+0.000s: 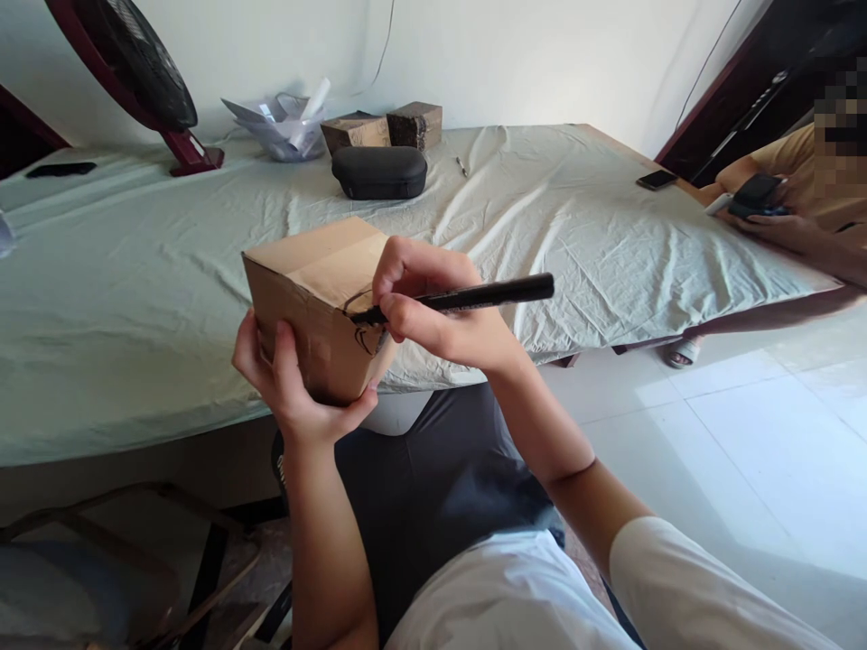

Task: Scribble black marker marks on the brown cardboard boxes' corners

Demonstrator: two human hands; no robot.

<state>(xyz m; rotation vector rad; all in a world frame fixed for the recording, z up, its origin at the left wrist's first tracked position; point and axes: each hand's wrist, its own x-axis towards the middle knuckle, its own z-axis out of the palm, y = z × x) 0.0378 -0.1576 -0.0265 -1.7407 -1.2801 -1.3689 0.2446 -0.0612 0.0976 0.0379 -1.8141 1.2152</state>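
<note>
A small brown cardboard box (318, 280) is held up in front of me, above my lap. My left hand (291, 384) cups it from below, fingers wrapped round its lower corner. My right hand (433, 311) is closed on a black marker pen (467, 295). The pen's tip touches the box's right face, where a dark curved line shows. The pen's back end points to the right.
A table under a pale green sheet (135, 271) carries a black case (379, 171), two small brown boxes (383, 128), crumpled paper (288, 122), a fan (142, 72) and a phone (656, 180). Another person (799, 199) sits at the right holding a phone. White tiled floor lies right.
</note>
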